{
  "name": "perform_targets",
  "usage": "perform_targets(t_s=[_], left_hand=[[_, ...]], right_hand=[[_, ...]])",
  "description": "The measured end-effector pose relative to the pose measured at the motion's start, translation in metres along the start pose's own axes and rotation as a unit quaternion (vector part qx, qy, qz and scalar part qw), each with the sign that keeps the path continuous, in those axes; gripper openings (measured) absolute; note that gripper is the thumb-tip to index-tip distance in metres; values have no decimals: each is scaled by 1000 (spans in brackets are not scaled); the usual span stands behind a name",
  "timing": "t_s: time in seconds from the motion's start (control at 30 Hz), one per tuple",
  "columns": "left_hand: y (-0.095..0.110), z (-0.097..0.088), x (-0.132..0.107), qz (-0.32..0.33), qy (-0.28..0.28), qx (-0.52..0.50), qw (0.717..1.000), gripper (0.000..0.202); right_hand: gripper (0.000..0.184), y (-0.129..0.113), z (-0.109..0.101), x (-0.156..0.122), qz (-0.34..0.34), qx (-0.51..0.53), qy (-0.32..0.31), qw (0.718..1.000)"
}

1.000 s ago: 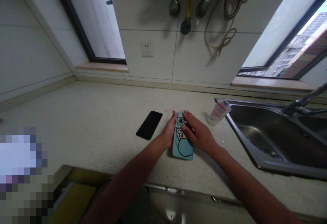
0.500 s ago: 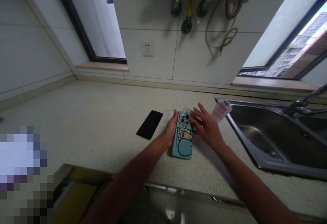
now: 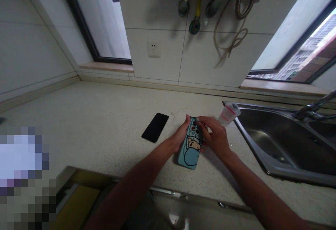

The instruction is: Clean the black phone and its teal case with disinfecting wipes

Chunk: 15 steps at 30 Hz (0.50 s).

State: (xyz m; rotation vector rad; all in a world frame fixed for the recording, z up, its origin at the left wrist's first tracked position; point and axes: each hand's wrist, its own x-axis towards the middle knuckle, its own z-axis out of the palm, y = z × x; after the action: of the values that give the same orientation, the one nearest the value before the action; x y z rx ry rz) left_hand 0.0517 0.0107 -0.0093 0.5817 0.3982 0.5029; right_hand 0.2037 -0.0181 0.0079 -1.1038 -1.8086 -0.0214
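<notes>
A light-blue phone case (image 3: 191,153) with a cartoon animal on its back is held slightly tilted above the counter. My left hand (image 3: 180,136) is closed round its left edge, with the thumb up along the side. With thumb and fingers together, my right hand (image 3: 214,132) pinches the case's upper right corner beside the camera cutouts. Whether a phone sits inside the case cannot be seen. To the left, a black phone (image 3: 155,127) lies flat on the counter. A clear plastic cup (image 3: 229,113) with red markings lies tilted just beyond my right hand.
The speckled counter (image 3: 105,118) runs along a tiled wall with a socket (image 3: 153,49), hoses and pipe fittings above. A steel sink (image 3: 273,132) with a tap (image 3: 312,106) is at the right. Below the counter's front edge is an open drawer or cupboard (image 3: 81,202).
My right fingers have closed from a spread pose onto the case's top corner. The case has turned a little clockwise. The view has shifted slightly.
</notes>
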Motion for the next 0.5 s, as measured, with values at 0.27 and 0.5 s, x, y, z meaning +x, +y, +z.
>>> perform_targets(t_s=[0.27, 0.5], left_hand=[[-4, 7, -4, 4, -9, 34, 999, 85], [-6, 3, 4, 1, 26, -14, 1000, 91]], right_hand=[[22, -7, 0, 2, 19, 52, -8, 998], [20, -13, 5, -2, -64, 62, -53, 995]])
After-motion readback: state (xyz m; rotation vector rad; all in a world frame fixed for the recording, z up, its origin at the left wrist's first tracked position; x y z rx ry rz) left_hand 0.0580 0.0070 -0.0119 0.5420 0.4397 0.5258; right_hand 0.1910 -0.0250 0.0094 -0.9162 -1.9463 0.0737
